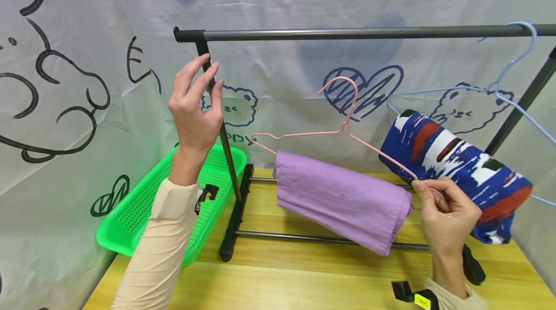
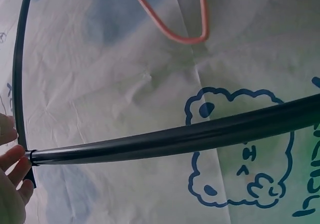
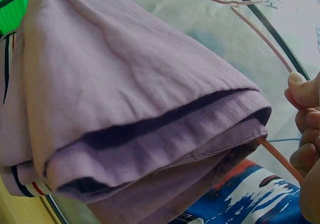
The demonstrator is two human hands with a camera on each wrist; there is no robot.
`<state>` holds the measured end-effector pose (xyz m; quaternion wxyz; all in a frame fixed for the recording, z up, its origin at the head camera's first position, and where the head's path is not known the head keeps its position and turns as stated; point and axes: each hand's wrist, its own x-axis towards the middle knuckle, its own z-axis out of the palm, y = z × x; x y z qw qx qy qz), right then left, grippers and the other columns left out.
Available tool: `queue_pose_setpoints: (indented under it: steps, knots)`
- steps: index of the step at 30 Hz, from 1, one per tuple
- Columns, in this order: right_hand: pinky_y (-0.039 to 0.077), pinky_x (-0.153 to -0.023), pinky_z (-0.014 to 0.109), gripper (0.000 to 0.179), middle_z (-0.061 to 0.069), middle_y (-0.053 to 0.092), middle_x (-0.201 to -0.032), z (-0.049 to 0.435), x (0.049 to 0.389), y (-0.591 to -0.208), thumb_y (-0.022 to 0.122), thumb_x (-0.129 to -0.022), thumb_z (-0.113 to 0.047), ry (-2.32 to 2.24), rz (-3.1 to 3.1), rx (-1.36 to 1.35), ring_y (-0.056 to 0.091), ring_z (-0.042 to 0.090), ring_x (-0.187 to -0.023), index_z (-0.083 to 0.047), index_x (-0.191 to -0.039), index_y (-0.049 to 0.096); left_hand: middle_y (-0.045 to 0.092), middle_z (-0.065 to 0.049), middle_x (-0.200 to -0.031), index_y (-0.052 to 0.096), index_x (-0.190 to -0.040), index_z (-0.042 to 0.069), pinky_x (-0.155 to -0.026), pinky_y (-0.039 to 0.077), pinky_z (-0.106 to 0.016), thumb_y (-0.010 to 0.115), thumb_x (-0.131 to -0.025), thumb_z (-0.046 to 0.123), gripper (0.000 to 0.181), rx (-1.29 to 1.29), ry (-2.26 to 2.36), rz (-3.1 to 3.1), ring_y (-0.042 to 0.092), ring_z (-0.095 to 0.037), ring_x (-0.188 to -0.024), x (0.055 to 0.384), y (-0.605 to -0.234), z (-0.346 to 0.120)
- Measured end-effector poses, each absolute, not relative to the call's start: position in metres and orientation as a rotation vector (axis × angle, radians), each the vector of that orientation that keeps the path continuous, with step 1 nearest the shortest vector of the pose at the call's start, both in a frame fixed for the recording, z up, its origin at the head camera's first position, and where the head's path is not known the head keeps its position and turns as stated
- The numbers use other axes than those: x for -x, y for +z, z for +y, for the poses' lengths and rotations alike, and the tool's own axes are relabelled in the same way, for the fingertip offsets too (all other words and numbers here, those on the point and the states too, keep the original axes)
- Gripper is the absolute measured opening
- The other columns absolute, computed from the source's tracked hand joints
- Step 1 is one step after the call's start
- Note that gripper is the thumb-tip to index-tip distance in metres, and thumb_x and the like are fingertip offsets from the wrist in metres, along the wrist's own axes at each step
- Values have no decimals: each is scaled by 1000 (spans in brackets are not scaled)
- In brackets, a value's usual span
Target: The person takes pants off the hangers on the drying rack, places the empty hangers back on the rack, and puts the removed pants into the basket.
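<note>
My right hand (image 1: pixel 449 218) pinches the right corner of a pink hanger (image 1: pixel 347 126), whose hook is free in the air below the rail. Over the hanger's lower bar lies a folded purple cloth garment (image 1: pixel 343 199); its layered, stitched edges (image 3: pixel 225 149) show in the right wrist view. My left hand (image 1: pixel 197 102) is raised beside the left post of a black rack (image 1: pixel 347 33), fingers spread and holding nothing. In the left wrist view its fingers come close to the joint of post and rail; whether they touch cannot be told.
A light blue hanger (image 1: pixel 517 59) hangs on the rail at the right, carrying a blue, red and white patterned cloth (image 1: pixel 451 160) behind my right hand. A green plastic basket (image 1: pixel 108 240) stands left of the rack. Below is a wooden tabletop (image 1: pixel 304 286).
</note>
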<state>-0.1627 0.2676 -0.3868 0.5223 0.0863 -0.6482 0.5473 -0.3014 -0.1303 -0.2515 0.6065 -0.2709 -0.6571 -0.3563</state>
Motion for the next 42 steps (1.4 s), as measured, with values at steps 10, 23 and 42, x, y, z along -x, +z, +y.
queue_pose_setpoints:
  steps: [10, 23, 42]
  knots:
    - [24, -46, 13, 11, -4, 62, -68, 270, 164, -386, 74, -82, 18, 1291, -1549, -180, 41, 2, -51, 24, -80, 65, 74, -14, -117, 77, -115, -1, -110, 44, -47, 72, -93, 1, 22, 621, -892, -1496, 67, -38, -107, 288, -284, -128]
    - [22, -45, 15, 11, -5, 62, -67, 265, 168, -387, 74, -83, 16, 1277, -1564, -177, 38, 2, -50, 22, -79, 66, 74, -14, -116, 77, -115, -1, -93, 51, -33, 71, -90, -1, 26, 590, -970, -1522, 68, -37, -102, 265, -325, -125]
    - [23, -45, 14, 10, -4, 65, -68, 273, 169, -392, 72, -82, 19, 1295, -1547, -160, 40, 3, -51, 24, -79, 64, 72, -10, -122, 74, -123, 3, -101, 49, -31, 71, -94, 3, 29, 685, -1077, -1873, 65, -29, -114, 251, -368, -123]
